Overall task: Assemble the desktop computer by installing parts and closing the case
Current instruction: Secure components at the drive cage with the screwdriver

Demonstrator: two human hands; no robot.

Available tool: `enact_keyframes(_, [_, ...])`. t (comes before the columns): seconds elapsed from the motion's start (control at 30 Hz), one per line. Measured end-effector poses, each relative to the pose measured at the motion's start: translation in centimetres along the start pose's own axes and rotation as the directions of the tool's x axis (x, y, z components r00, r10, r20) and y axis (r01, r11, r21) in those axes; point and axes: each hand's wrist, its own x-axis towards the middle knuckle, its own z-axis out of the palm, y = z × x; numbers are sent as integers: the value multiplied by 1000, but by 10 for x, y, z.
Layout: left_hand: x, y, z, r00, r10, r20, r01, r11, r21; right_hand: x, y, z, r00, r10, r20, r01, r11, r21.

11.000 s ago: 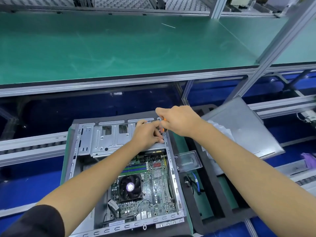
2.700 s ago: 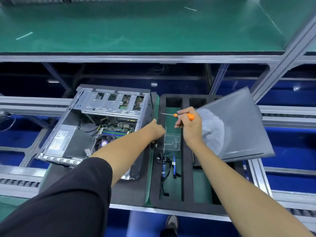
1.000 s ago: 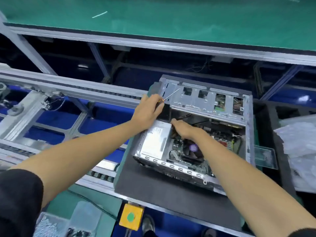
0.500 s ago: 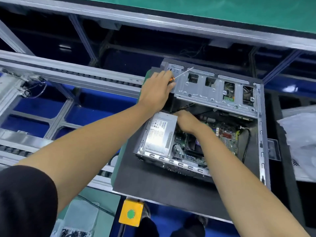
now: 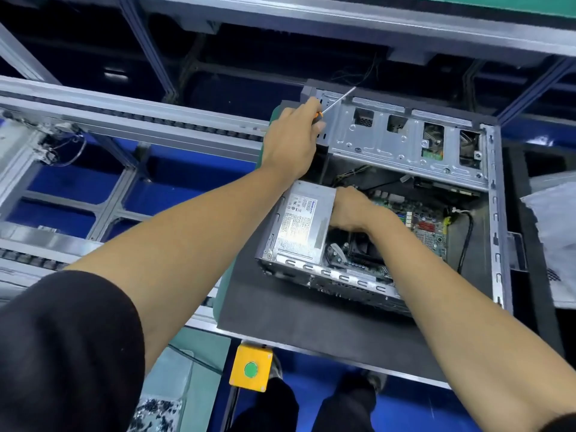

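Case (image 5: 495,213) nearer; supply label (image 5: 300,218) unreadable

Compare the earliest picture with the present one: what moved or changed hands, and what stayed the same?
The screwdriver passed from right hand to left hand. The right hand went down inside the case, beside the power supply. The case remains open.
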Motion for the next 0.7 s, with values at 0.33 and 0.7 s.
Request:
enact_keyframes(0.33, [3,0,2,998,-63,24,62,998,17,-1,3,0,999,15,31,-17,998,68])
enact_keyframes(0.7, [3,0,1,997,-79,0,79,997,12,-35,-17,-1,999,14,-45,34,453,891])
